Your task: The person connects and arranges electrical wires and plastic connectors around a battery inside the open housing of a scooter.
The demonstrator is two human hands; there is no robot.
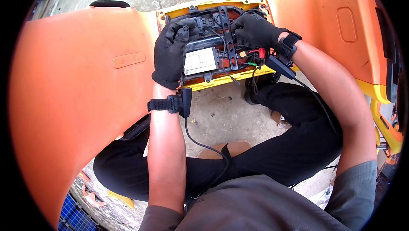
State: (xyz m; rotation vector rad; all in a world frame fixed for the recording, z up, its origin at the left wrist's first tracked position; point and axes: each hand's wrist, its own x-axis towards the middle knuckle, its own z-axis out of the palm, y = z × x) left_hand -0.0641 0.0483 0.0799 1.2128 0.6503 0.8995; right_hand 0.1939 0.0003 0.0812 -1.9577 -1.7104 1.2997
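Note:
My left hand (170, 47) wears a black glove and is closed at the left of an open compartment (214, 79) in an orange and yellow vehicle body, near a small black part; what it holds is unclear. My right hand (255, 30), also gloved, is closed at the compartment's right, beside a black slotted bar (231, 52), its fingertips hidden among black cables. Below my hands lie a silver box (199, 60), a red connector (261, 53) and a green connector (251, 64).
Large orange panels (76, 103) flank the compartment on left and right (324, 26). My legs in black trousers are below it, over a concrete floor (213, 116) with a piece of cardboard and small debris. Blue crates (76, 214) and loose orange parts are at the lower left.

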